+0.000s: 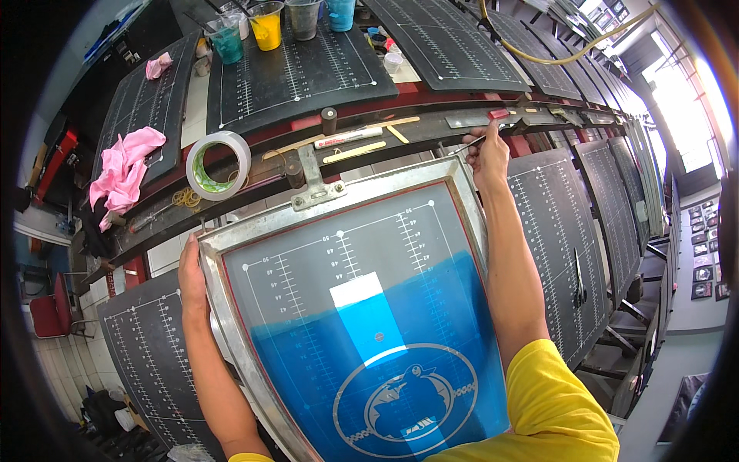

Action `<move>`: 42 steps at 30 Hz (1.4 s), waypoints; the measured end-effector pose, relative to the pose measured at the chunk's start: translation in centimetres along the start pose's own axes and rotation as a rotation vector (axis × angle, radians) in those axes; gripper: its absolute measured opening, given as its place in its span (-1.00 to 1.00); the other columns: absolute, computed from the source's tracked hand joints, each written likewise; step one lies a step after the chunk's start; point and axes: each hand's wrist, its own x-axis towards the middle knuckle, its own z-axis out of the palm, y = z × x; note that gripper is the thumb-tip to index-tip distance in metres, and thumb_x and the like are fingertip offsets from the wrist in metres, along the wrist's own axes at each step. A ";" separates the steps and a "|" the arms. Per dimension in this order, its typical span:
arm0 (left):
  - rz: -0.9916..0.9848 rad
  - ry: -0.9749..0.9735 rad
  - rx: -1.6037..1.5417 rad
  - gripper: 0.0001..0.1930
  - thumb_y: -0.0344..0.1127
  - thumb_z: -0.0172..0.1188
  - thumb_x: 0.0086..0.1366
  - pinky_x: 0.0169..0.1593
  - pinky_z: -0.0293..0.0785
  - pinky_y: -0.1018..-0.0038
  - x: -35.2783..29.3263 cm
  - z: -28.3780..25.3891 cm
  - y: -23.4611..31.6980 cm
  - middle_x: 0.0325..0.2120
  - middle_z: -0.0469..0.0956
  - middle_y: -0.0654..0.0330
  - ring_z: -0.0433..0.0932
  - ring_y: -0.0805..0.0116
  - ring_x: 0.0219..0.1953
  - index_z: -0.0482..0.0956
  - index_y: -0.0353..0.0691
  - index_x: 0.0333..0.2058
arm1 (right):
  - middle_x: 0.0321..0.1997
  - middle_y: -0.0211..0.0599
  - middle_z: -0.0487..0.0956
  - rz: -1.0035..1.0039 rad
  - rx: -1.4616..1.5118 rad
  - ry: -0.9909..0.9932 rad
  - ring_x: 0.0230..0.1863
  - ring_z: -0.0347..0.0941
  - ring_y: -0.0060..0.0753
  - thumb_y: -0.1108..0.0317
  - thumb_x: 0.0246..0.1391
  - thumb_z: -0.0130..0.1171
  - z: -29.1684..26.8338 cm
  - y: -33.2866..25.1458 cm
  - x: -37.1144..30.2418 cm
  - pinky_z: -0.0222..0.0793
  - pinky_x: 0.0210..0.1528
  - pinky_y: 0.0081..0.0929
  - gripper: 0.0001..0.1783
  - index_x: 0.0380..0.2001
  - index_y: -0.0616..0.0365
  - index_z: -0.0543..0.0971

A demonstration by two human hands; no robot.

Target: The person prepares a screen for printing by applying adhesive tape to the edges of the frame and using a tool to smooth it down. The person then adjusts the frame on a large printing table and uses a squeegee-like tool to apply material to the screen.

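A screen printing frame (449,171) with metal sides lies over a dark platen in front of me. Blue emulsion coats the lower part of its mesh, with a round emblem (406,400) in pale lines. Through the mesh shows a white strip (356,289). My left hand (192,281) holds the frame's left side near the far corner; its fingers are partly hidden. At the far right corner, my right hand (490,158) pinches something thin, too small to make out. A metal bracket (317,189) joins the frame's far side to the rail.
Along the rail (416,138) lie a tape roll (194,158), a marker (348,138) and thin sticks. Pink cloths (127,169) rest at left. Cups of yellow ink (266,29) and blue ink (339,14) stand on a far platen. Scissors (579,277) lie on a right platen.
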 end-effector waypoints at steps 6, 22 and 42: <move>0.048 0.020 0.053 -0.55 -0.09 -0.16 0.44 0.12 0.22 0.53 0.1 0.1 -0.1 -0.06 0.48 0.14 0.40 0.40 -0.02 0.48 -0.37 -0.01 | -0.61 -0.26 0.57 -0.548 -0.446 0.000 -0.69 0.37 -0.47 0.02 0.27 -0.06 1.5 -0.1 -2.5 0.26 -0.58 -0.43 -0.50 -0.55 0.23 0.51; 0.038 0.007 0.061 -0.55 -0.07 -0.14 0.43 0.12 0.23 0.52 -0.4 0.8 0.7 -0.06 0.49 0.15 0.41 0.40 -0.01 0.49 -0.35 -0.01 | -0.62 -0.33 0.51 -0.244 -0.051 0.080 -0.70 0.22 -0.68 -0.04 0.31 -0.17 0.1 -0.3 -0.8 0.10 -0.68 -0.66 -0.47 -0.41 0.24 0.50; 0.019 0.073 0.043 -0.52 -0.07 -0.11 0.41 0.16 0.19 0.50 0.2 -0.3 -0.4 0.01 0.45 0.08 0.38 0.33 0.05 0.45 -0.40 0.03 | -0.63 -0.20 0.59 -0.924 -0.625 -0.111 -0.66 0.43 -0.46 0.20 0.21 0.06 3.0 -0.1 -4.3 0.30 -0.52 -0.41 -0.63 -0.55 0.28 0.51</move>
